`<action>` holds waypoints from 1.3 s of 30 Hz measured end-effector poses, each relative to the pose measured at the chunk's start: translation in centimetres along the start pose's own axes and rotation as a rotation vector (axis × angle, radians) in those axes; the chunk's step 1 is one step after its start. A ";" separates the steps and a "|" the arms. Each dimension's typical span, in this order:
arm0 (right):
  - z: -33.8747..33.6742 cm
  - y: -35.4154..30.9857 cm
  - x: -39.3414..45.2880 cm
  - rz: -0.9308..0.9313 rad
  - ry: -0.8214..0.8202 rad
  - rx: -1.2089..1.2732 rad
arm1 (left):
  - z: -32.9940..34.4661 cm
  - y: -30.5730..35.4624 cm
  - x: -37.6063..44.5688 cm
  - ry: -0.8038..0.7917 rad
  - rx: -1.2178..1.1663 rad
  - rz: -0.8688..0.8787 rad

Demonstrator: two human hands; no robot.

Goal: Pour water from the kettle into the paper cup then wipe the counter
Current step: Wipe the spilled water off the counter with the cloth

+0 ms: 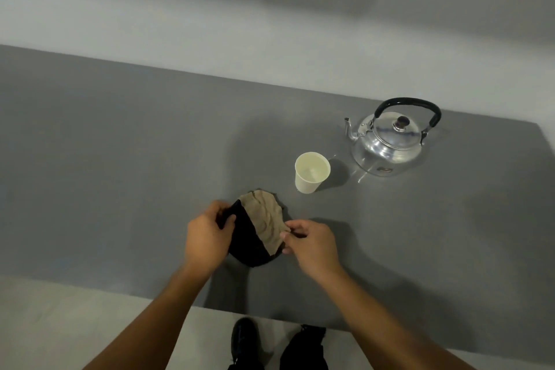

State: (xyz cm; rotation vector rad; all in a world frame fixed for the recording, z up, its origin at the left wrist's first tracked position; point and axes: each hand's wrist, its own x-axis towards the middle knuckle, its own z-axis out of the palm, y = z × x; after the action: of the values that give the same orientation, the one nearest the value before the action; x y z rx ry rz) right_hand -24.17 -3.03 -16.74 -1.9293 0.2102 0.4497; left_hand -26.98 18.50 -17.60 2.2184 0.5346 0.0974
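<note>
While both hands pinch cloth (258, 228) on counter (120, 159): left hand (207, 234) grips black edge, right hand (309, 242) tan corner. Paper cup (311, 173) just beyond cloth; kettle (390, 138) upright beyond cup.

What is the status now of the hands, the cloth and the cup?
Both hands, left and right, gripping the cloth on the counter. Paper cup upright; kettle set down behind it. Nothing in the way.
</note>
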 end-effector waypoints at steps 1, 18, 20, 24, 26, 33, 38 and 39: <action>-0.2 0.1 0.1 -0.006 -0.006 0.000 | 0.2 -0.1 -0.2 0.025 0.026 0.026; -10.2 2.6 3.9 -0.295 0.073 -0.905 | 5.6 0.4 -1.4 -0.135 0.484 0.265; -10.4 3.3 3.9 -0.297 0.038 -0.930 | 5.9 1.2 0.2 -0.125 0.468 0.249; -11.0 3.9 4.0 -0.319 -0.006 -0.975 | 6.5 2.9 2.7 -0.164 0.469 0.268; -11.4 4.0 4.0 -0.332 -0.009 -0.983 | 6.6 3.1 2.7 -0.188 0.476 0.303; -9.8 4.8 3.7 -0.323 0.014 -1.007 | 3.3 -0.7 0.5 -0.290 0.528 0.473; -9.7 6.2 3.7 -0.360 0.026 -1.087 | 3.3 0.6 3.2 -0.230 0.505 0.371; -9.8 6.4 3.8 -0.365 0.023 -1.092 | 4.0 1.5 3.8 -0.219 0.496 0.350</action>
State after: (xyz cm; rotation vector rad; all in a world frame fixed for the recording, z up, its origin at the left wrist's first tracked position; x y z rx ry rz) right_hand -20.90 -14.29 -20.38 -2.9521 -0.4757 0.3070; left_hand -22.05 16.31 -19.55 2.7458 0.0406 -0.1080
